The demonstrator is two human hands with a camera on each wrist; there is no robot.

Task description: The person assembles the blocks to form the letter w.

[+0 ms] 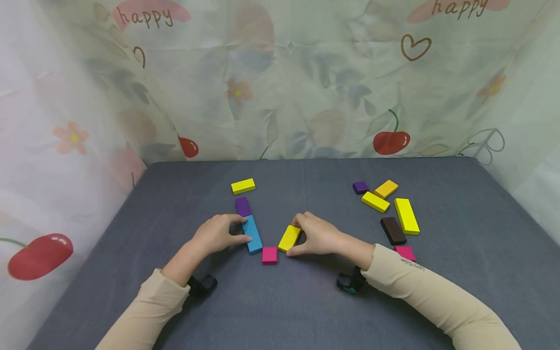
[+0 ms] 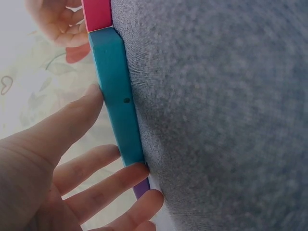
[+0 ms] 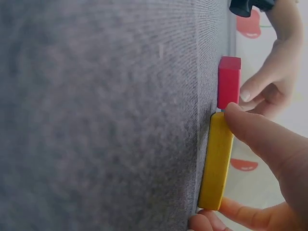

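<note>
A short row of coloured wooden blocks lies in a curve on the table. My left hand (image 1: 220, 232) touches the blue block (image 1: 252, 235) with thumb and fingertips along its left side. Its far end meets a purple block (image 1: 242, 206); in the left wrist view a fingertip overlaps that joint. My right hand (image 1: 320, 235) pinches a yellow block (image 1: 289, 238) by its ends, thumb at the near end and fingers at the far one. Between the blue and yellow blocks sits a small pink block (image 1: 269, 255), its corner close to the yellow one.
Beyond the purple block lies another yellow block (image 1: 243, 186). To the right are a small purple block (image 1: 360, 187), an orange block (image 1: 386, 189), two yellow blocks (image 1: 407, 216), a dark brown block (image 1: 393, 230) and a pink block (image 1: 405, 253), partly behind the right sleeve. A patterned curtain (image 1: 288, 97) hangs behind.
</note>
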